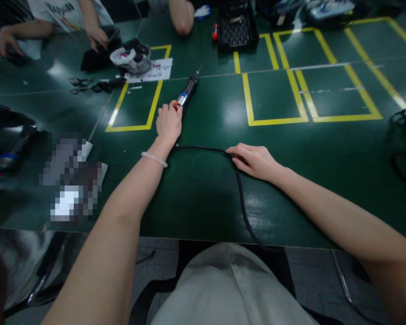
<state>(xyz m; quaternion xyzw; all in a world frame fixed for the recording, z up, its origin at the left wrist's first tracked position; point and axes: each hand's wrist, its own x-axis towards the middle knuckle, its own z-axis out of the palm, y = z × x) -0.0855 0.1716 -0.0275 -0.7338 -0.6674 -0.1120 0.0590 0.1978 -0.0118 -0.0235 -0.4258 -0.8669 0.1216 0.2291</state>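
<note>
At the front edge of the bench (pixel 206 198), taking the middle of my head view as the clock's centre and twelve as straight ahead, I recorded the following from my remote post.

The electric screwdriver (pixel 188 90) lay just short of twelve, its bit aimed toward one o'clock. The left hand (pixel 169 121), near eleven, was curled around its rear end by the red-orange part. I judged that this hold kept the bit turned away from the person. Whether the tool's body touched the surface, I could not tell.

The black cable (pixel 203 147) ran from beside the left wrist to the right hand (pixel 253 161) at three o'clock, bent there, and passed over the edge toward five. The right hand was loosely bent, index fingertip on the bend and thumb just beside it; I could not tell whether the two pinched the cable. I took the contact as a means of steadying the slack, clear of the left forearm.

At half past one I noted a yellow tape frame (pixel 277 121), presumably there to mark out a place. A black tray (pixel 238 44) stood between twelve and one, at the far side, seemingly set there to hold small parts together. A white sheet (pixel 162 68) lay near eleven, partly under a rumpled pouch (pixel 131 58). Beyond these, a co-worker's hand (pixel 96 37) rested near a dark object that I could not identify.
</note>
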